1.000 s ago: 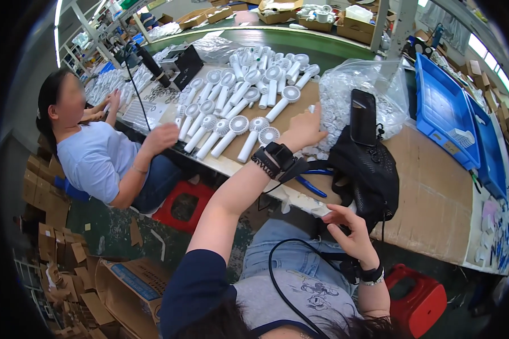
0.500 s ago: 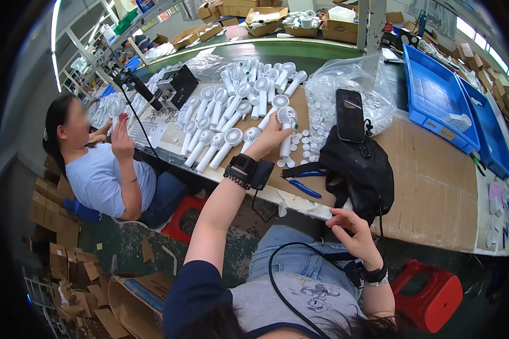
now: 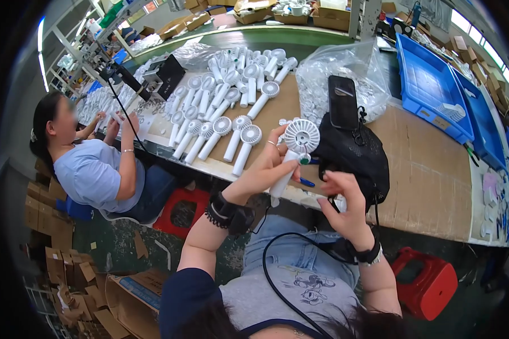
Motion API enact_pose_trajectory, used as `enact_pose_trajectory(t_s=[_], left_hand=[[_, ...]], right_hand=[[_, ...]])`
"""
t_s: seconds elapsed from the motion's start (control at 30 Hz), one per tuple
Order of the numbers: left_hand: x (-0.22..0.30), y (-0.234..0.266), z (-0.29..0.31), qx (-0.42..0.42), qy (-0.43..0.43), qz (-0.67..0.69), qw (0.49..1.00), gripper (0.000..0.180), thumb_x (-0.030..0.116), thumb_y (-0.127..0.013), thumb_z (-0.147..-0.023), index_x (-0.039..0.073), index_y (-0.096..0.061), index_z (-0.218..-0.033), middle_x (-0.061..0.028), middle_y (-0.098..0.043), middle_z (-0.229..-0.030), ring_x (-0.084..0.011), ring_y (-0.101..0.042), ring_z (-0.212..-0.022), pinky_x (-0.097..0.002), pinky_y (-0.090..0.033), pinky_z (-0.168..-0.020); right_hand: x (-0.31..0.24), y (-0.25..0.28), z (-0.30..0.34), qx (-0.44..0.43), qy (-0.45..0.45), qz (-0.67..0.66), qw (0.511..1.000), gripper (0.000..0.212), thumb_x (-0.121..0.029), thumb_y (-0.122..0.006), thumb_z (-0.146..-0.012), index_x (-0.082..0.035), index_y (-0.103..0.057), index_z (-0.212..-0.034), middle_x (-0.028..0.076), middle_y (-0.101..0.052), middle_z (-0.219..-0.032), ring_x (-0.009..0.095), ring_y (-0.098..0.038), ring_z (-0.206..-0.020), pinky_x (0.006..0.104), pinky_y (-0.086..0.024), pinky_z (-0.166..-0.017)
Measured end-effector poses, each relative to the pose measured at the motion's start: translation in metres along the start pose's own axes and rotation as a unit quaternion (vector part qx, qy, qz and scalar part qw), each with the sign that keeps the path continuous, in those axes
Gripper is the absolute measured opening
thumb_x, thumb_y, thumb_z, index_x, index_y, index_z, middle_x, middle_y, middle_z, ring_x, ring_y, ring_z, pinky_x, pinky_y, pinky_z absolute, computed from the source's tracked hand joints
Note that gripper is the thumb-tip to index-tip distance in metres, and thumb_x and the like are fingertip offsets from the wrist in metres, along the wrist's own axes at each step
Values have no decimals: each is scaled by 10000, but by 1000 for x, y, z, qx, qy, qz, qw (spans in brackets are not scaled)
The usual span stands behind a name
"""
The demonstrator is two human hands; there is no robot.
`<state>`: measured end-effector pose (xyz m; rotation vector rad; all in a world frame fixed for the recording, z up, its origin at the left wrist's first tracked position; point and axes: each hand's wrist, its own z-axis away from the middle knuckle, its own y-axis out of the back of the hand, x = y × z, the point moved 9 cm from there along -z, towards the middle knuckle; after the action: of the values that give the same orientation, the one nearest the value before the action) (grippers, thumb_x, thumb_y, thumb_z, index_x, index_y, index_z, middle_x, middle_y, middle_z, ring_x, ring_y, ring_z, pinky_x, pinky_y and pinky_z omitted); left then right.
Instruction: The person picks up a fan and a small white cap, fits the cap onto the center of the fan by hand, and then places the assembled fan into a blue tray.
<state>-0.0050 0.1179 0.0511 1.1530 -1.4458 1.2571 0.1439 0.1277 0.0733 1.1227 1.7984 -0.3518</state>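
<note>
fan handle (image 3: 281, 174) partly behind fingers

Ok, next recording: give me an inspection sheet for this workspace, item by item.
Surface: brown workbench, partly bare on the right side.
Job's things: white handheld fan lifted off the bench, held by its handle.
Clutter: rows of white fans, clear bag of white parts, black mesh bag with a dark phone propped on it, blue trays.
Hands: left hand grips the fan's handle; right hand is raised beside it, fingers curled; what it pinches cannot be told.
Cables: black cable loops across the lap.
Surroundings: a seated co-worker at the left, red stools, cardboard boxes on the floor.
</note>
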Motion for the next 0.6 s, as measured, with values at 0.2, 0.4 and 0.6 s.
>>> enact_pose_trajectory(t_s=[0.2,0.4,0.6], left_hand=[[19,-37,24,2,-61,-39,997,685,-23,-438,-830,109,-15,-1353,-123,-436,-1142,-111,-515,-820,-245,-438,-705],[16,-38,32,10,-106,-135,985,692,-25,-457,-817,69,-29,-1352,-129,-426,-1186,-161,-517,-930,-277,-437,-747],[22,-34,36,68,-217,-335,914,682,25,-524,-818,17,-81,-1337,-185,-515,-1092,-266,-569,-947,-344,-448,-775]], right_hand=[[-33,-15,-8,31,225,184,956,408,79,-652,-637,-28,-570,-1022,111,-518,-929,182,-573,-738,248,-474,-627],[-40,-8,-1,33,219,120,968,327,56,-669,-638,-32,-612,-947,98,-562,-838,188,-573,-664,257,-480,-563],[-38,-14,-5,-1,144,23,989,314,56,-676,-631,-20,-620,-931,103,-581,-816,185,-577,-639,254,-474,-536]])
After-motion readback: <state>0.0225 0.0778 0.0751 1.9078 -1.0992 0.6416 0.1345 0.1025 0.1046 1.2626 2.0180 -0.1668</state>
